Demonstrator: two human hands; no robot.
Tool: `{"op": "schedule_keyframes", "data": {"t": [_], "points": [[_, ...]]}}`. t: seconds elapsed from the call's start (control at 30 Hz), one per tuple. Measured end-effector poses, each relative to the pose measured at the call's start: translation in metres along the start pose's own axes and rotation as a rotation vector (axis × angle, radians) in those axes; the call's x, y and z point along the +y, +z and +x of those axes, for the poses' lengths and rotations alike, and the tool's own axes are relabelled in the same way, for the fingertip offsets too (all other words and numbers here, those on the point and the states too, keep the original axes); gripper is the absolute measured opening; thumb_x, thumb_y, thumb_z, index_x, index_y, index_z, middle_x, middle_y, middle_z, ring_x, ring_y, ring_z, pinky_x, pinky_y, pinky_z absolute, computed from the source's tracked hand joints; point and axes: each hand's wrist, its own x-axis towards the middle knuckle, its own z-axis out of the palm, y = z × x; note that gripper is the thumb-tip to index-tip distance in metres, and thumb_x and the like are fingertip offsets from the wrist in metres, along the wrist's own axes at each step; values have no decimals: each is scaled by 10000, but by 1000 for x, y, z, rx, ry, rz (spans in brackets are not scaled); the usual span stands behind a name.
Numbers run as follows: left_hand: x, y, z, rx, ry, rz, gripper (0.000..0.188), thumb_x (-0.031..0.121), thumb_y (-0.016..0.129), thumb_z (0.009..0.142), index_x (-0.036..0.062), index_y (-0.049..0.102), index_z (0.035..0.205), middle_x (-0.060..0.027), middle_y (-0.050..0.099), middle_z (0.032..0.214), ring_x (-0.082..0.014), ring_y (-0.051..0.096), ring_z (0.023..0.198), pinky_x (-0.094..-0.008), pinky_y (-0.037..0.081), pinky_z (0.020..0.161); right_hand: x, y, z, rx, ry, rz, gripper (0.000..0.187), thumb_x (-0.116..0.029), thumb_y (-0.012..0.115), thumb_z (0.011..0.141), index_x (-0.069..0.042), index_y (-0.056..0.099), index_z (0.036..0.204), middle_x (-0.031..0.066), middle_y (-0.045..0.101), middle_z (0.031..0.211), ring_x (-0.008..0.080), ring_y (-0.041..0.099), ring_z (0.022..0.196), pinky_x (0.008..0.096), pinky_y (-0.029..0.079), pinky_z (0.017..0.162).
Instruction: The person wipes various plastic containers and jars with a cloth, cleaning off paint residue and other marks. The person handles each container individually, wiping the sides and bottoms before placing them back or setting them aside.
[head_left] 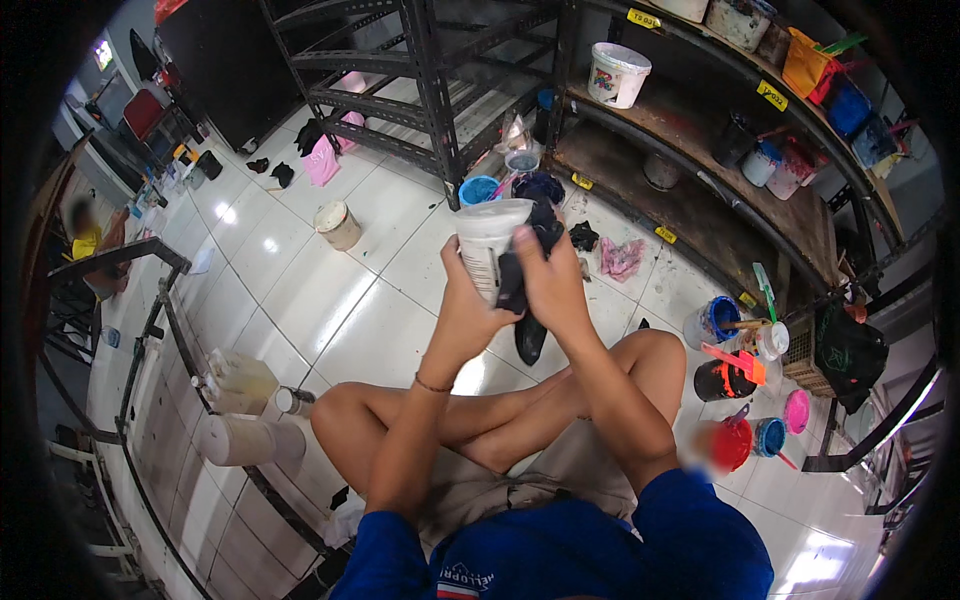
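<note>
I sit cross-legged on the white tiled floor (330, 300). My left hand (468, 300) has its grip closed around a white plastic tub (487, 240), holding it up in front of me. My right hand (550, 280) grips a dark rag (525, 290), pressed against the tub's side just beside my left grip; its end hangs below. Well right of my grips stand open paint pots (745, 400) by the shelf rack (690, 200).

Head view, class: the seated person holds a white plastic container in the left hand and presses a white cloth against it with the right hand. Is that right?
Not quite. The head view shows the cloth is dark, nearly black, not white. The left hand does hold the white plastic container, and the right hand presses the cloth against it.
</note>
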Motion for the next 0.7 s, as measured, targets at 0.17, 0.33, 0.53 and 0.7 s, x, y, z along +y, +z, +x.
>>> {"op": "schedule_keyframes", "data": {"t": [0.17,0.33,0.53,0.7], "points": [[20,11,0,47,-127,-198,977,113,796,664,-65,120,1347,-240,452,1255,-278,496,1171,-376,411,988,-13,-8,25,-134,239,72,508,-440,593,916,25,585,1121,112,657,978,186,616,874,291,474,814],[15,6,-11,-7,-74,-91,975,110,785,667,-62,112,1352,-238,476,1224,-291,506,1168,-379,418,985,10,-10,27,-96,519,817,482,-486,553,926,-33,654,1054,82,674,947,139,644,880,277,494,833],[20,8,-13,193,-150,475,701,152,740,706,-84,392,1267,-272,501,1202,-403,501,1121,-472,411,925,-19,28,-14,-27,103,-223,597,-294,651,887,24,378,1312,166,573,1163,246,566,1006,327,445,884],[14,21,-23,353,52,547,921,190,760,639,-124,259,1345,-318,440,1226,-462,449,1123,-547,354,928,20,4,8,-85,130,-88,537,-278,672,877,17,467,1276,131,587,1140,191,572,967,304,459,858]]}}
